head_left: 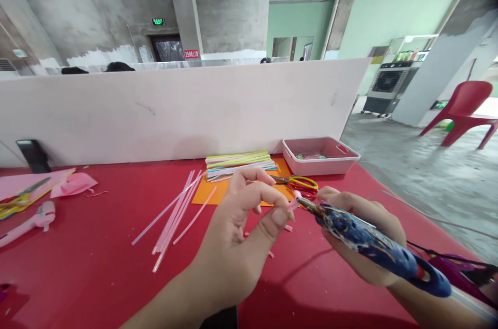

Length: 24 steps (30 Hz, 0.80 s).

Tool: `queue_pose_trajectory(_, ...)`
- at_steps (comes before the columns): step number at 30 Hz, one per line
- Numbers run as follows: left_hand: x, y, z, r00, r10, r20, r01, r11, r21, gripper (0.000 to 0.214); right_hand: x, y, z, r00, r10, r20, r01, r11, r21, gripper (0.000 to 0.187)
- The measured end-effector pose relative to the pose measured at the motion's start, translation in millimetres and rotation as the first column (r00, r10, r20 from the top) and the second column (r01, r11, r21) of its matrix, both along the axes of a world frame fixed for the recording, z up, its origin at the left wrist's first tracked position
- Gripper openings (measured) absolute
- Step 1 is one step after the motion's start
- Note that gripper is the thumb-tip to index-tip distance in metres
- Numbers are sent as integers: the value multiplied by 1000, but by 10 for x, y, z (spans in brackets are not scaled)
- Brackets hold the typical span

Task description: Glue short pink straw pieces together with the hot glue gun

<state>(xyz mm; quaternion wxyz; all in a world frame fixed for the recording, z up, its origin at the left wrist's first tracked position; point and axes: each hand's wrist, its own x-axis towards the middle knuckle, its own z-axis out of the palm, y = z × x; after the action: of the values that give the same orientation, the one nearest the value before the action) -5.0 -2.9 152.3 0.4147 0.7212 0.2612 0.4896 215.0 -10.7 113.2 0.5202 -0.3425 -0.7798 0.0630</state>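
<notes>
Between the thumb and fingertips of my left hand (241,238) is a small pink straw piece (293,203). My right hand (383,220) is closed around a blue hot glue gun (361,238), stained with dried residue, with a clear glue stick (472,308) coming out of its back end. The gun's nozzle is at the pink piece; whether they touch, I cannot tell. Behind my hands lie scissors (302,183) with yellow and red handles. A few short pink bits (288,228) lie on the table below, partly hidden by my left hand.
Pink straws (181,215) lie loose on the red table (97,266). A bundle of coloured straws (241,163) rests on an orange sheet (204,194). A pink bin (319,163) stands against the white partition (175,116). At far left are a pink-wrapped stick (35,220) and a black object (34,155).
</notes>
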Motion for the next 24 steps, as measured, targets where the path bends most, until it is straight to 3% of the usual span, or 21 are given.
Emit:
queue_pose_trajectory(14,0,-15,32,999,39,6,-40,999,35,19,-17,16,-26,997,-49,-52,49,999,0,13)
queue_pose_trajectory(19,3,33,-22,984,177,-3,-174,971,163,13,-15,-13,-7,999,-2,-37,3,1000,28,18)
queue_pose_trajectory(24,15,25,-32,982,188,-18,-179,958,222,16,-28,5,-26,993,99,-64,-101,995,-20,17)
